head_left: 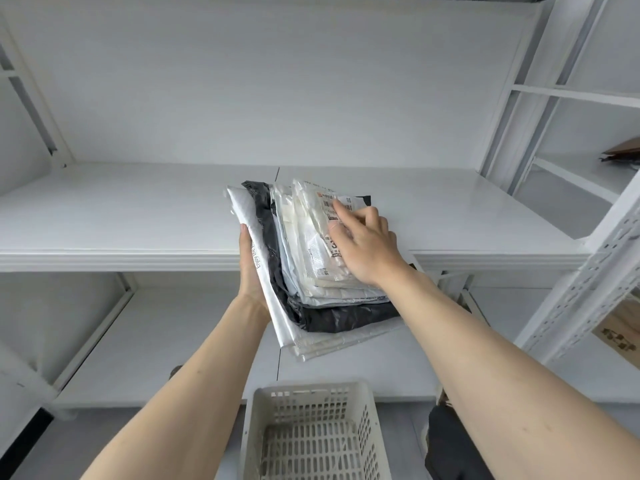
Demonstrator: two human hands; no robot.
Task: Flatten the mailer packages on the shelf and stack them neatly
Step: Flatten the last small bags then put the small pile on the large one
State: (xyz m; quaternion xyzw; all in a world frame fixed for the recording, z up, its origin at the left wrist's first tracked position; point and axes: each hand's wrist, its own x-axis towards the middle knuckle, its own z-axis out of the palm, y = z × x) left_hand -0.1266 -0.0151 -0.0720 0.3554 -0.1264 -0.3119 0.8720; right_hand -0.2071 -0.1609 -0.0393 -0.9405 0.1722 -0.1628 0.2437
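— Being held half on the shelf (138,216) and half out past its front edge is the stack (311,271) of mailers. How is it being supported?

— It is being propped from beneath and along its outer side by the left hand (250,268); the thumb is being laid flat along the edge of the white mailer (258,258), and the remaining fingers are being hidden under the stack, so how far they are being curled cannot be told.

— And the right hand (363,240)?

— It is being pressed palm-down on the top mailer (322,237), the one carrying a printed label, with fingers being kept nearly straight and spread; nothing is being gripped by it.

— What is lying between the two hands?

— A black mailer (343,315) is being sandwiched just inward of the left hand, above the white one, and several pale mailers are being fanned out under the right palm. The stack's far end is being rested on the shelf beyond the fingertips; its near end is being left hanging toward the wrists.

— Anything below the forearms?

— A slotted basket (311,434) is being seen underneath, between the arms, and a lower shelf (173,341) is being seen behind it.
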